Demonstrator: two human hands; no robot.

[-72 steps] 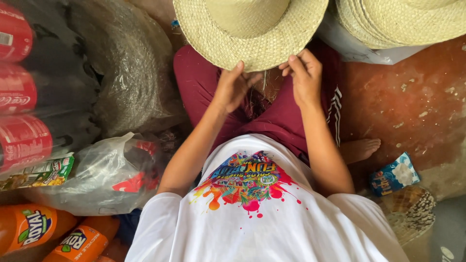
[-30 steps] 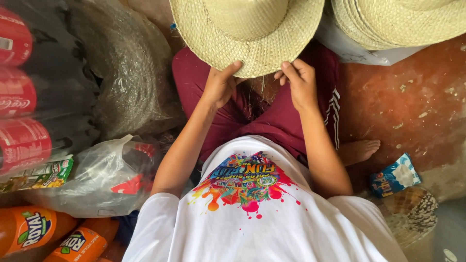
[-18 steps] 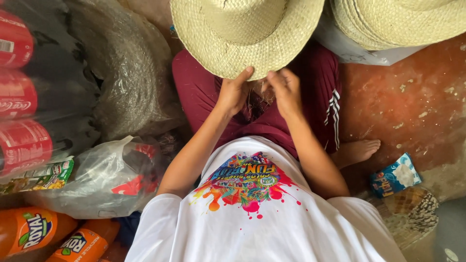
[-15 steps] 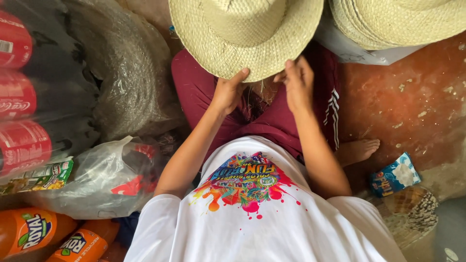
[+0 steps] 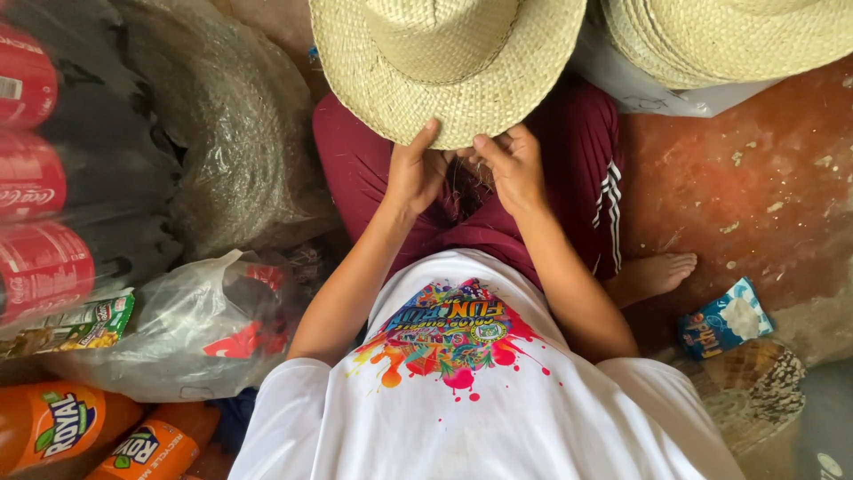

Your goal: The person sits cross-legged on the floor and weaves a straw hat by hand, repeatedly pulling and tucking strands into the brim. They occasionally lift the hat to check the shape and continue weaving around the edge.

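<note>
Seen from the head camera, a seated person in a white printed shirt and maroon trousers works at the near edge of a pale woven straw hat (image 5: 447,64) that rests brim-down over the lap. The left hand (image 5: 416,169) has its grip closed on the hat's brim, thumb on top of the weave and fingers curled beneath. The right hand (image 5: 513,164) lies just beside it at the same edge, fingers bent and pinched in a loose, partly closed grip on the loose straw ends at the brim; what passes between the fingertips is too small to tell.

A stack of similar straw hats (image 5: 737,36) sits on white plastic at the upper right, near the first hat. A clear plastic bag (image 5: 191,329) at the left holds something dark with red patches. Beside it stand dark soda bottles with red labels (image 5: 40,178) and orange soda bottles (image 5: 98,436). A small blue snack packet (image 5: 724,318) lies on the reddish floor (image 5: 755,187).
</note>
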